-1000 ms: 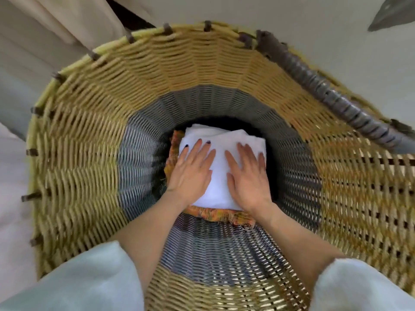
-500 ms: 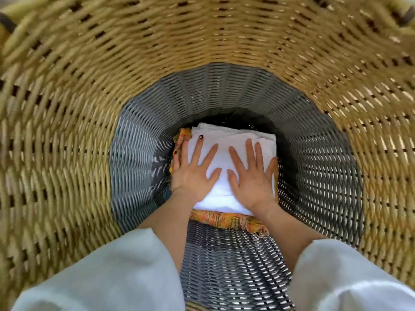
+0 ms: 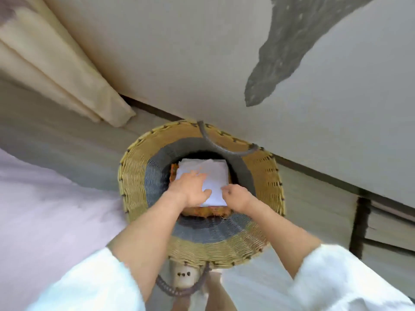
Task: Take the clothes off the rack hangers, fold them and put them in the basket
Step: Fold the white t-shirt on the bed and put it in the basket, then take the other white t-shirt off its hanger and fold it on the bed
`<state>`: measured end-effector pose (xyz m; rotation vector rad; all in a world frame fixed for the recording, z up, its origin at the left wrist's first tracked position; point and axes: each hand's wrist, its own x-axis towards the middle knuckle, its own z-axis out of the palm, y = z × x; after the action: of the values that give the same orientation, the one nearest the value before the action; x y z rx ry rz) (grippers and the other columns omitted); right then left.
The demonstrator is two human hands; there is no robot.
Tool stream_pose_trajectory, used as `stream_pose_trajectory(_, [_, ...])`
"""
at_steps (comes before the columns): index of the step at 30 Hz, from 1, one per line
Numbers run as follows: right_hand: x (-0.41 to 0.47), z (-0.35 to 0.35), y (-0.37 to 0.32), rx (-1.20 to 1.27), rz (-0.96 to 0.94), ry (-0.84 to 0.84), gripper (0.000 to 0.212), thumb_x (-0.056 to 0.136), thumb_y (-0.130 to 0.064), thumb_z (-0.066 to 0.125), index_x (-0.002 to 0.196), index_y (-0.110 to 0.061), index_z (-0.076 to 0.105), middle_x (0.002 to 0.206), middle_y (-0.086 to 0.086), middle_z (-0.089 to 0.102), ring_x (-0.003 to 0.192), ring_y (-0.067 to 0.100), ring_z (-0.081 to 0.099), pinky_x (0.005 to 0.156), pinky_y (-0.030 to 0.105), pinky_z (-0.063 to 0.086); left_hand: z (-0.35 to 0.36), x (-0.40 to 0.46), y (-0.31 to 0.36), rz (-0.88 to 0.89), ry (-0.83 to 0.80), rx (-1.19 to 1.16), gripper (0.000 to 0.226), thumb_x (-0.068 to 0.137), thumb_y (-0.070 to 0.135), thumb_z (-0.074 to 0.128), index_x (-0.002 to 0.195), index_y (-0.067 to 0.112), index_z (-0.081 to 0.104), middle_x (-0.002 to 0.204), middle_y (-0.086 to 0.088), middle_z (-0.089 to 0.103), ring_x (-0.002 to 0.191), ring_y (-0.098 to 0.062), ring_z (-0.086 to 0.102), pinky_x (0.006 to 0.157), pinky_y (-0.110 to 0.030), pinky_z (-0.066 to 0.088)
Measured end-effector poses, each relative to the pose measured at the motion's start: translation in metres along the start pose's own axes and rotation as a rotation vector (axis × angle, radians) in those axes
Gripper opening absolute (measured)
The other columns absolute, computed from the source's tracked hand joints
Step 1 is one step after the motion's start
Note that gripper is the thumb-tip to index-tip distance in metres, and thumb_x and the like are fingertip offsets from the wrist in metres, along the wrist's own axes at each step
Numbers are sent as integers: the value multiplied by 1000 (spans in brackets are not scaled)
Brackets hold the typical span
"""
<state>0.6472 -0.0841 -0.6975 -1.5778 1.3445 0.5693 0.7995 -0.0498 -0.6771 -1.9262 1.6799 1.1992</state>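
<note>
Our left hand (image 3: 193,189) fingers spread flat over white folded cloth (image 3: 214,173) in basket (image 3: 132,182); right hand (image 3: 238,196) fingers curled, grip unclear.

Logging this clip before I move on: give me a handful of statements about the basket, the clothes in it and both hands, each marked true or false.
1. A folded white garment lies inside the woven basket. True.
2. The white garment sits directly on the basket's bottom. False: an orange patterned cloth lies under it, showing at the left and near edges.
3. The left hand is over the white garment with its fingers extended. True.
4. The right hand grips the basket's dark handle. False: it is down inside the basket at the garment's near right edge, fingers curled.
5. The basket is woven in one colour throughout. False: yellow above, grey lower down.
</note>
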Motion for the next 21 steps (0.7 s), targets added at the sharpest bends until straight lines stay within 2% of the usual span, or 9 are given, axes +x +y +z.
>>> stream_pose_trajectory(5, [-115, -77, -9, 30, -48, 152, 35, 98, -22, 30, 116, -11, 58, 116, 9, 60, 114, 32, 53, 89, 32, 41, -79, -86, 61, 127, 138, -11, 57, 94, 38, 45, 146, 20, 28, 150, -5, 28, 135, -28, 30, 107, -42, 34])
stream_pose_trajectory(8, [-204, -124, -8, 35, -37, 339, 40, 99, -22, 30, 132, -13, 50, 137, 7, 52, 127, 26, 45, 100, 28, 35, -122, -142, 109, 255, 228, 44, 56, 94, 38, 44, 145, 20, 30, 148, -5, 32, 134, -27, 32, 106, -43, 35])
stream_pose_trajectory(11, [-290, -157, -2, 59, -27, 498, 41, 99, -21, 30, 136, -12, 46, 141, 6, 47, 131, 23, 41, 105, 27, 31, -154, -192, 159, 360, 324, 103, 54, 94, 38, 43, 144, 21, 32, 148, -5, 34, 134, -27, 33, 107, -43, 35])
stream_pose_trajectory(16, [-438, -175, 34, 154, 42, 777, 37, 98, -18, 35, 131, -11, 52, 136, 5, 53, 128, 20, 46, 103, 25, 32, -181, -291, 256, 617, 460, 161, 50, 94, 34, 44, 142, 22, 35, 145, -2, 38, 133, -23, 34, 107, -40, 33])
stream_pose_trajectory(21, [-561, -170, 82, 256, 131, 931, 37, 99, -19, 35, 131, -12, 50, 137, 3, 52, 128, 18, 45, 102, 24, 32, -178, -361, 354, 847, 510, 214, 46, 93, 32, 47, 138, 23, 41, 141, 0, 42, 130, -20, 37, 107, -36, 34])
